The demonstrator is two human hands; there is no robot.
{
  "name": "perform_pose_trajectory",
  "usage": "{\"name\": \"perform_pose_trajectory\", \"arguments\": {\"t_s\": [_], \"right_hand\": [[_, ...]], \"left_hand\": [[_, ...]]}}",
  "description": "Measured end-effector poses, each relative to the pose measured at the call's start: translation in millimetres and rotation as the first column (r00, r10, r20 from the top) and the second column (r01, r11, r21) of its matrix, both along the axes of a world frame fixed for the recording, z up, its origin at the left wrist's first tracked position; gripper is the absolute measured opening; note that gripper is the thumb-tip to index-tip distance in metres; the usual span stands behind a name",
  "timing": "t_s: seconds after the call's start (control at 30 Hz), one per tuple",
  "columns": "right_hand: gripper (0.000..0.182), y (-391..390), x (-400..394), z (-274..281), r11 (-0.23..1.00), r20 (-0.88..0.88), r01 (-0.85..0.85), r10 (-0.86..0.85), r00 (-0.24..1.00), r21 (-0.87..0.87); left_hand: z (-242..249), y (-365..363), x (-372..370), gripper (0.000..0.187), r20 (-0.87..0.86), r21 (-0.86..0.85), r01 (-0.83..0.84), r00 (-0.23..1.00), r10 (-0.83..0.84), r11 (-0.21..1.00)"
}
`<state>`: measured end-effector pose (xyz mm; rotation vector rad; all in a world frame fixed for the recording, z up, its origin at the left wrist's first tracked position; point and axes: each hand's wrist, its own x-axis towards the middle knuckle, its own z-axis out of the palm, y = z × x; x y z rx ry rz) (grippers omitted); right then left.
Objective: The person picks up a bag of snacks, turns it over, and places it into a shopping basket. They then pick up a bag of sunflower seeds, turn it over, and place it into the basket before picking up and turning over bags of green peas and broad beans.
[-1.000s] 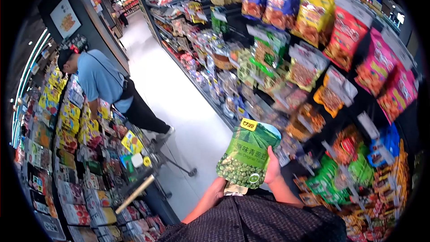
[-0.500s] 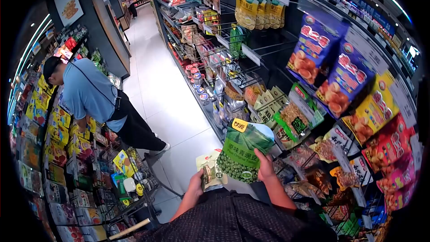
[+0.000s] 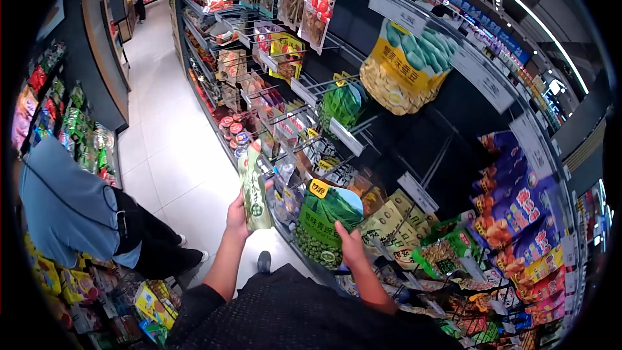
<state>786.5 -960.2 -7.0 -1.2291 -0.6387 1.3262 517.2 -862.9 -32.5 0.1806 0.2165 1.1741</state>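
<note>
My right hand point(image 3: 353, 246) grips the right edge of a green bag of peas point(image 3: 321, 227), its front turned up toward me. In my left hand point(image 3: 238, 217) is a slim pale-green snack packet point(image 3: 254, 188), held upright and tilted so that it looks narrow. The two packs are apart, with the shelf's hanging goods behind the pea bag. Beyond them, a similar green bag point(image 3: 342, 104) hangs on a rack hook, and a large yellow and green bag of beans point(image 3: 408, 68) hangs higher up.
Wire hooks and price tags point(image 3: 418, 193) jut out from the rack on the right. Purple snack bags point(image 3: 518, 214) hang at far right. A person in a blue shirt point(image 3: 68, 201) bends at the left shelves. A pale tiled aisle point(image 3: 175, 149) runs ahead.
My view has shifted forward along the rack. My left hand has lifted its packet away from the pea bag and turned it. The person in blue now appears nearer the left edge.
</note>
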Motion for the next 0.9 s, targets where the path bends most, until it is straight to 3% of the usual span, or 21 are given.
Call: {"name": "perform_pose_trajectory", "arguments": {"t_s": [0.03,0.1,0.2,0.27,0.33,0.47,0.53,0.6,0.67,0.8,0.9], "right_hand": [[0.037,17,-9,-13,1.000,0.002,-0.010,0.010,1.000,0.008],[0.037,33,-25,-29,1.000,0.046,0.006,-0.006,0.999,-0.001],[0.037,63,-49,-18,1.000,0.065,0.002,-0.002,0.998,0.012],[0.037,79,-56,-22,0.997,0.077,-0.071,0.073,0.994,-0.020],[0.035,94,-63,-17,0.997,0.129,-0.080,0.081,0.988,-0.007],[0.036,125,-76,-8,0.992,0.153,-0.079,0.063,0.986,0.096],[0.043,146,-67,-17,0.995,0.250,-0.087,0.074,0.965,0.040],[0.044,163,-73,-13,0.995,0.170,-0.047,0.032,0.985,0.085],[0.044,177,-78,-4,0.989,0.164,-0.022,-0.002,0.986,0.147],[0.044,209,-73,1,0.968,0.144,0.007,-0.045,0.989,0.251],[0.040,225,-74,6,0.961,0.116,0.046,-0.081,0.990,0.274]], "left_hand": [[9,34,1,0.044,-0.053,-0.055,0.016,0.998,-0.019,0.998],[27,95,9,0.046,0.001,0.151,0.139,0.990,-0.141,0.979],[43,180,35,0.045,0.001,0.163,0.197,0.980,-0.200,0.967],[55,217,50,0.043,0.099,0.214,0.232,0.961,-0.257,0.949],[66,234,55,0.042,0.189,0.249,0.274,0.927,-0.324,0.929],[78,240,44,0.043,0.198,0.267,0.383,0.876,-0.439,0.884],[82,241,36,0.044,0.145,0.203,0.406,0.887,-0.437,0.891],[94,245,23,0.045,0.216,0.274,0.460,0.826,-0.520,0.845],[121,242,16,0.041,0.118,0.294,0.419,0.876,-0.467,0.859],[122,281,29,0.041,0.145,0.415,0.409,0.852,-0.503,0.813],[119,285,32,0.041,0.103,0.329,0.391,0.890,-0.445,0.859]]}}
